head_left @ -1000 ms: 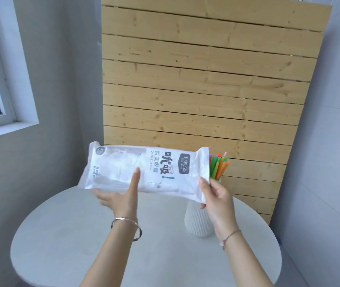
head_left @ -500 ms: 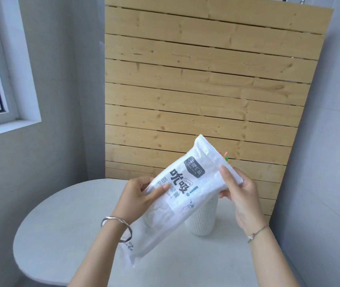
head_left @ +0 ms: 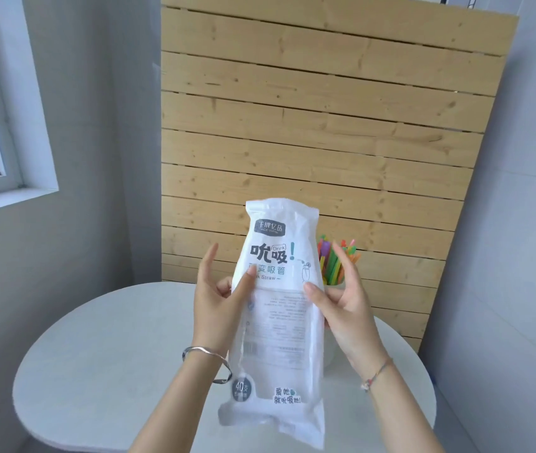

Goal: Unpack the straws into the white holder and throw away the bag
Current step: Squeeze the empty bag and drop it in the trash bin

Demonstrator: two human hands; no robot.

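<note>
Left hand [head_left: 217,305] and right hand [head_left: 348,312] are each pinching a side edge of the bag [head_left: 279,322], thumbs on the front, holding it upright over the middle of the desk [head_left: 96,371]. It's looking light, soft and slick, top seal apparently intact. I'd be gripping just under that seal to tear, steering clear of the coloured straws [head_left: 333,266] behind.

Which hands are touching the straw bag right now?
Touching, both. Head view: the left hand pinches the straw bag at its left edge, the right hand at its right edge, thumbs on the front.
</note>
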